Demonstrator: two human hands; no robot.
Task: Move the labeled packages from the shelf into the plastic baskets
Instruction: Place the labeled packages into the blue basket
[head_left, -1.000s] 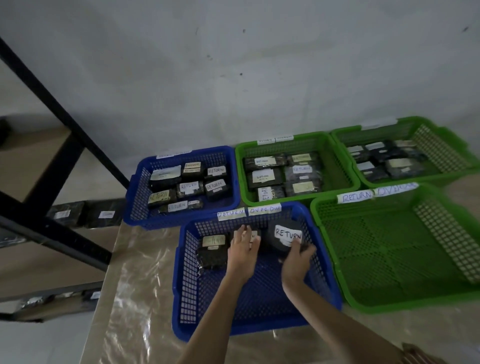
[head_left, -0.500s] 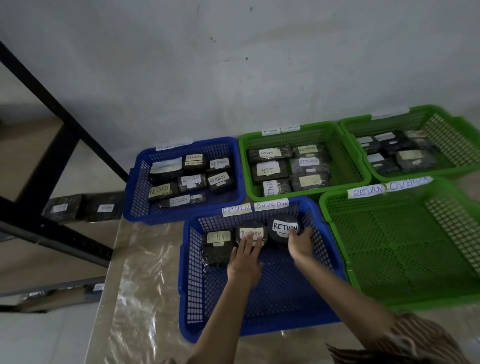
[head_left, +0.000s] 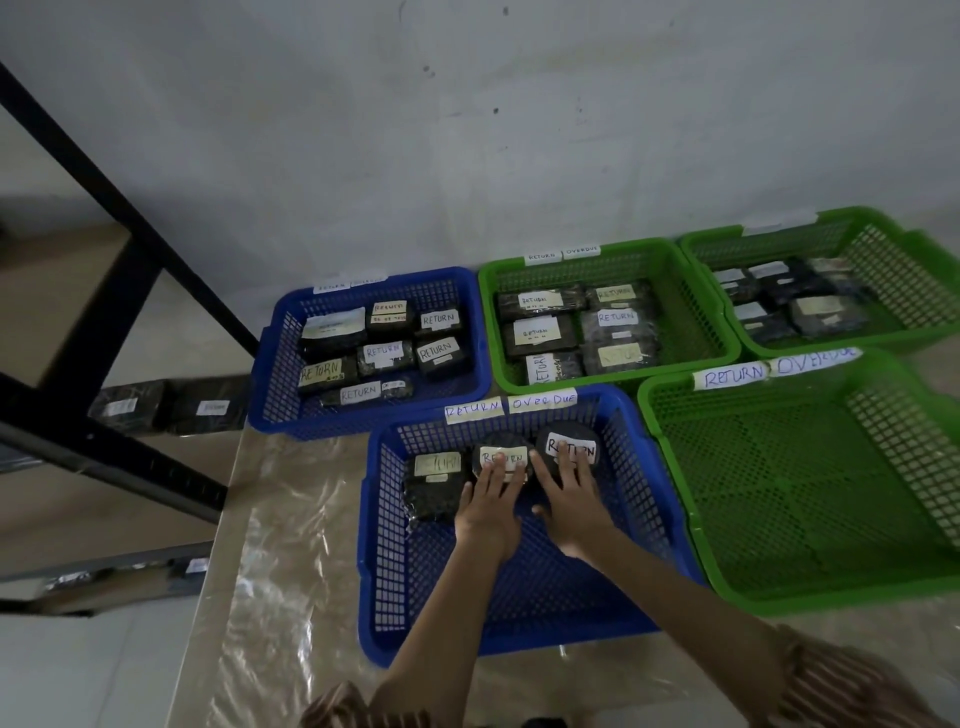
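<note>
Far left, at nine o'clock: a black shelf frame (head_left: 98, 291), holding two dark wrapped packages on the shelf (head_left: 166, 408) with small white labels too blurred to read.

Next, at ten o'clock: a far blue basket (head_left: 275, 379) filled with black wrapped packages, nearly all tagged "RETURN" in handwritten marker on white or yellowish slips; the rim tags there too faint to read.

Centre, at six o'clock: a near blue basket (head_left: 519, 613) on a table covered in clear plastic sheet (head_left: 291, 545). Taped on its far rim, two white strips reading "RETURN" and "OVERDUE". Inside along the far wall, three dark packages in a row: a left package (head_left: 434, 488), squarish, with a pale label too washed out to read; a middle package (head_left: 501, 452), rounded, label reading "RETURN"; a right package (head_left: 566, 441), rounded, white label also "RETURN", partly covered by fingers.

Left hand (head_left: 491, 501) flat, fingers straight and spread narrowly, tips resting on the middle package's label. Right hand (head_left: 569, 499) likewise flat and extended, fingertips pressing on the right package. Neither gripping anything.

At twelve to one o'clock: a middle green basket (head_left: 691, 332) with rim tags "RETURN" and "OVERDUE", holding six black packages, several marked "RETURN".

At two o'clock: a far right green basket (head_left: 914, 291) with more dark labelled packages, writing illegible.

At three to four o'clock: a near green basket (head_left: 810, 519), rim strips reading "RETURN" and "OVERDUE".
</note>
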